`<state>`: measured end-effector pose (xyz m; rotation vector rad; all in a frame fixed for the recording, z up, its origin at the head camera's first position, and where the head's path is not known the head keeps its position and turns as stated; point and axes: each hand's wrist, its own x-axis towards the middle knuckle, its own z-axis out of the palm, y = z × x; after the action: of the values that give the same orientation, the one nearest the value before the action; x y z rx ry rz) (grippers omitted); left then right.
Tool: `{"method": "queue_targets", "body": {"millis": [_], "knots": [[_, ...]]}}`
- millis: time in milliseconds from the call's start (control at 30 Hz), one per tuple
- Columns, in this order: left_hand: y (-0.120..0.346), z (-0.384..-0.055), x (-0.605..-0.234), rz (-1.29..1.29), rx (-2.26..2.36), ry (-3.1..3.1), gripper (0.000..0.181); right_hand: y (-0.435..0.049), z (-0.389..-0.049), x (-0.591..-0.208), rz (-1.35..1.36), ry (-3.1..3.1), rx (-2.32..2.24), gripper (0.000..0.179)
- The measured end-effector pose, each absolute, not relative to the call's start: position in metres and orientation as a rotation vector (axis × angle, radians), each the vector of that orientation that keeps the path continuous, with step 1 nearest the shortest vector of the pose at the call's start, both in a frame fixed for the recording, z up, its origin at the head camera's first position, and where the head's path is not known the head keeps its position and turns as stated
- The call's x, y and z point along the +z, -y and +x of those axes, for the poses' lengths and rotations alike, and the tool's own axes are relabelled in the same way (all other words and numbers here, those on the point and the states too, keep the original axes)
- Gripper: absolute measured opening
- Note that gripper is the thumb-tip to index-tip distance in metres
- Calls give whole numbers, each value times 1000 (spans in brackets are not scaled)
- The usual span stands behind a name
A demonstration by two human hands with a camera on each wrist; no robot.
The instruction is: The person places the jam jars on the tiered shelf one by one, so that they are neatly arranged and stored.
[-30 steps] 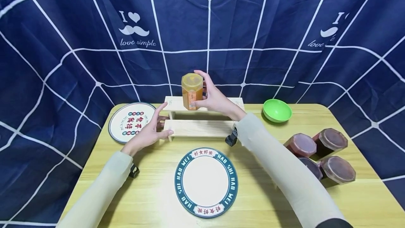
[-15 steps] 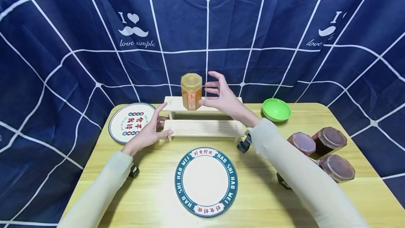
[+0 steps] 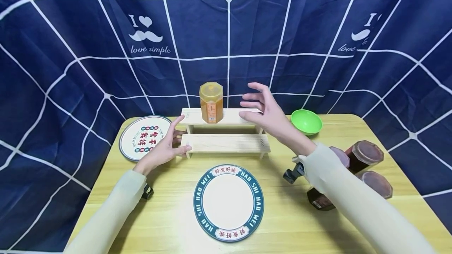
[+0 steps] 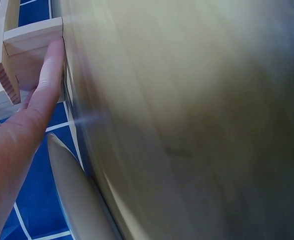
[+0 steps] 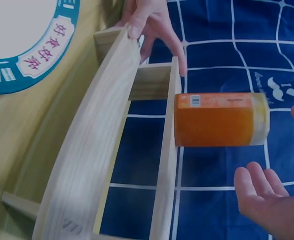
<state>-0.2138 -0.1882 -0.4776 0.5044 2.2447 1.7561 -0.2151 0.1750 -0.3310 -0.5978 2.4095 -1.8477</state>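
A honey jar (image 3: 211, 105) with a yellow lid and orange label stands upright towards the left end of the upper step of a two-step wooden rack (image 3: 226, 143). My left hand (image 3: 165, 147) holds the rack's left end, with the thumb on the lower step and other fingers against the side panel, as the left wrist view shows a finger (image 4: 49, 70) there. My right hand (image 3: 270, 115) is in the air to the right of the jar, fingers loosely bent and holding nothing. In the right wrist view its fingertips are apart from the jar (image 5: 214, 120).
A blue-rimmed plate (image 3: 228, 203) lies in front of the rack. Another plate (image 3: 141, 138) lies at back left, beside my left hand. A green bowl (image 3: 306, 122) stands at back right. Several dark jars (image 3: 367, 154) stand at right, partly hidden by my right sleeve.
My right hand has let go of the honey jar and moved away to the right. The jar stays on the upper step. My left hand keeps its place on the rack.
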Motion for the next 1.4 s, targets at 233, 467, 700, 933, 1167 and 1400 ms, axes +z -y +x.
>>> {"method": "queue_targets", "body": {"millis": [233, 467, 700, 933, 1167, 1400], "knots": [[188, -212, -480, 503, 1757, -2237, 107, -200, -188, -328, -637, -2432, -1889, 78], [185, -212, -481, 506, 1767, -2222, 107, -233, -160, -317, -664, -2374, -2017, 67], [184, -213, -481, 515, 1747, -2225, 107, -273, -134, -309, -644, -2318, -2150, 64], [185, -214, -481, 529, 1734, -2244, 108, -312, -109, -312, -572, -2347, -2227, 63], [189, -215, -482, 541, 1727, -2259, 109, -347, -92, -324, -531, -2346, -2343, 60], [189, -214, -483, 535, 1729, -2253, 108, -388, -77, -345, -570, -2360, -2450, 57]]}}
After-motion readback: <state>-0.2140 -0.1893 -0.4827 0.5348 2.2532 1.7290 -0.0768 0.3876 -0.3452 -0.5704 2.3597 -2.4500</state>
